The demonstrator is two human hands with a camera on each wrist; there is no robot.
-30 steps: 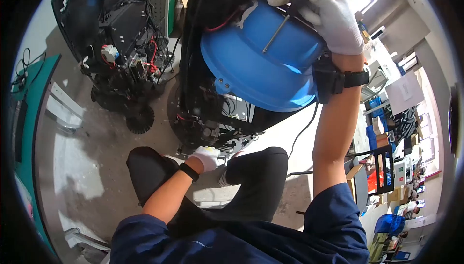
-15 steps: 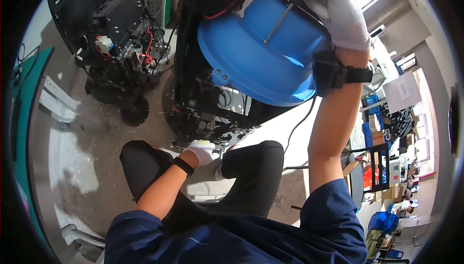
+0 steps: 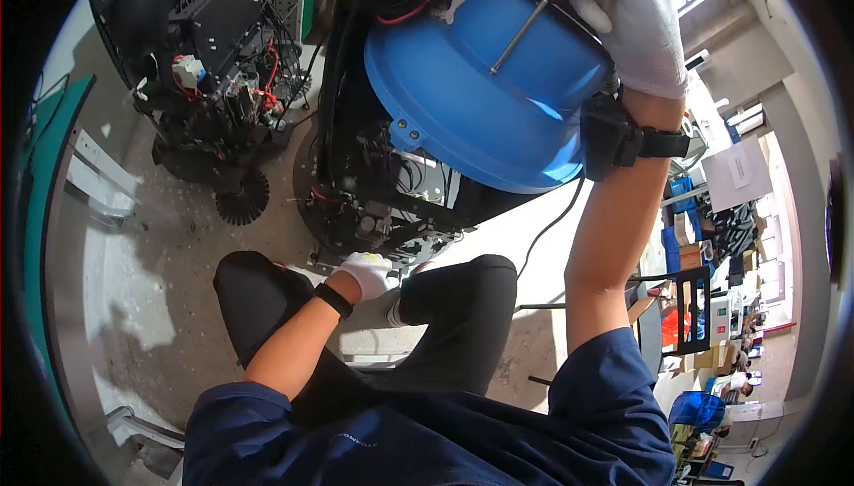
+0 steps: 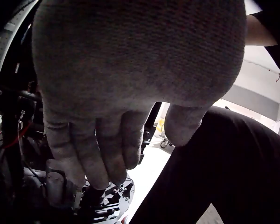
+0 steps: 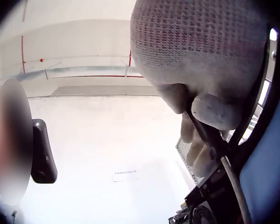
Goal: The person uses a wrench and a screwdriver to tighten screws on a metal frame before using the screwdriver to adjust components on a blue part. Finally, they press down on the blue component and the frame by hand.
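In front of me stands a black machine (image 3: 342, 130) with exposed wiring and a blue tub (image 3: 480, 121). My white-gloved right hand (image 3: 640, 37) is at its upper edge, fingers and thumb curled round a dark part (image 5: 210, 135); what that part is I cannot tell. From beside the hand a thin metal rod (image 3: 519, 37) slants across the blue tub. Low by the machine's base is my gloved left hand (image 3: 363, 274), between my knees. Its fingers (image 4: 109, 149) hang down loosely, close over the metal and wiring there, in the left wrist view.
A second black machine (image 3: 222, 37) with bare wires and a round brush (image 3: 243, 200) stands at left. Beyond it is a green-topped table (image 3: 44, 139). A black cable (image 3: 551, 230) trails to the floor. Boxes and a black-framed chair (image 3: 694, 313) are at right.
The head view has shifted slightly, so both machines appear higher and further left. My right hand keeps its grip at the upper edge, and the left stays by the base.
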